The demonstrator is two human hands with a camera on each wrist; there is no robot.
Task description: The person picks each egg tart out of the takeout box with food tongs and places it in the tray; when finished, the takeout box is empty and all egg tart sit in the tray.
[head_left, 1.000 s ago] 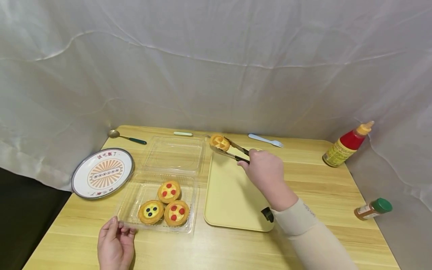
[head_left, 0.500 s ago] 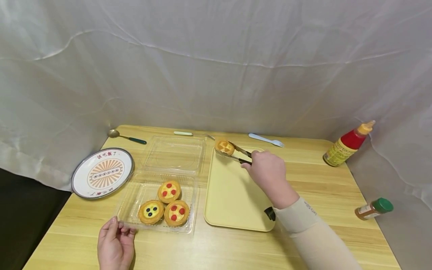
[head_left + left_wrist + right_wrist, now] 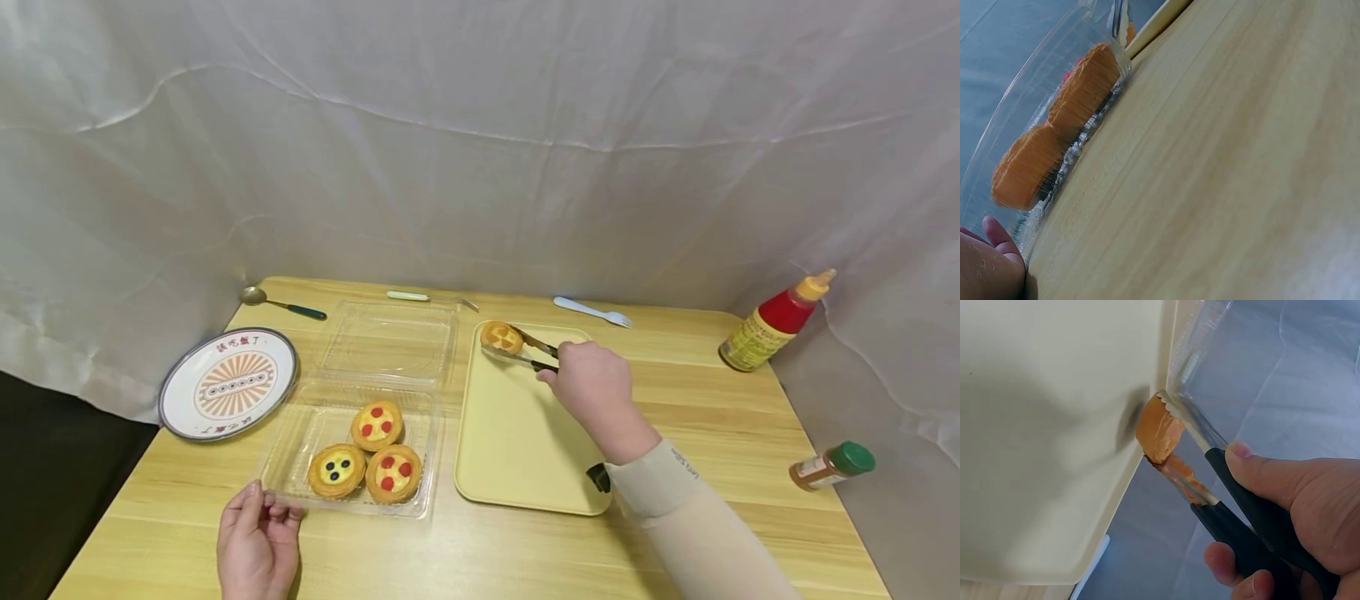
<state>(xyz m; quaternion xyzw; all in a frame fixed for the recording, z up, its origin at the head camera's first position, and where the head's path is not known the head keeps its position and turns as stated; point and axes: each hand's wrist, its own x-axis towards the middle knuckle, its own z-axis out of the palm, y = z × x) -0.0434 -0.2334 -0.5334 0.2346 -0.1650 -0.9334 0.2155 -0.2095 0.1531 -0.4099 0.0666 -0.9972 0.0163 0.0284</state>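
Observation:
My right hand point(image 3: 596, 383) holds black-handled metal tongs point(image 3: 1241, 531). Between the tongs' tips is an egg tart point(image 3: 501, 337) with a checkered top, at the far left corner of the pale yellow tray point(image 3: 517, 425). At the near left corner of a clear plastic container point(image 3: 315, 417), the thumb and fingers of my left hand point(image 3: 257, 542) pinch the rim. Inside the container sit a tart with dark berries point(image 3: 336, 471) and two tarts with red toppings, one behind point(image 3: 377, 423) and one in front point(image 3: 393, 473). The container's lid point(image 3: 390, 342) lies folded back.
Left of the container is a patterned plate point(image 3: 228, 383), with a spoon point(image 3: 281, 305) behind it. A light-handled utensil point(image 3: 408, 297) and a blue fork point(image 3: 592, 312) lie along the back edge. Rightward stand a red sauce bottle point(image 3: 776, 325) and a green-capped jar point(image 3: 832, 465).
My right hand has brought the tart in the tongs slightly right and down, from beyond the tray's far left corner to right over that corner. My left hand stays at the container.

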